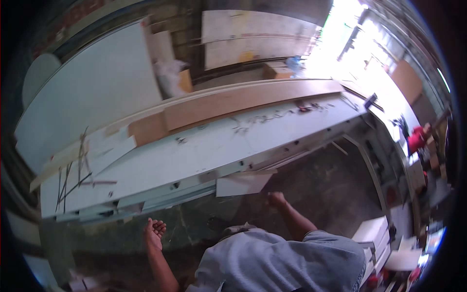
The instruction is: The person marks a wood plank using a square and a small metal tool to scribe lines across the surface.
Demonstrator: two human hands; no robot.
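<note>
My left hand (pixel 154 233) hangs in the air in front of the long white worktable (pixel 204 148), palm turned up and fingers loosely bent, with nothing in it. To the right, my right hand (pixel 276 200) is closed in a fist, and nothing sticks out of it. A white board (pixel 245 184) jutting from the table's near side is the thing closest to that fist; they look apart. On the table lie a long brown board (pixel 248 100), several thin dark strips (pixel 65 187) at the left end, and scattered small dark pieces (pixel 262 118) towards the right.
Large white panels (pixel 92 92) lean behind the table, with a cardboard box (pixel 278 70) farther right. White boxes or boards (pixel 374 231) stand close at my right. A person in red (pixel 417 138) is at the far right. Dark floor (pixel 321 180) lies before the table.
</note>
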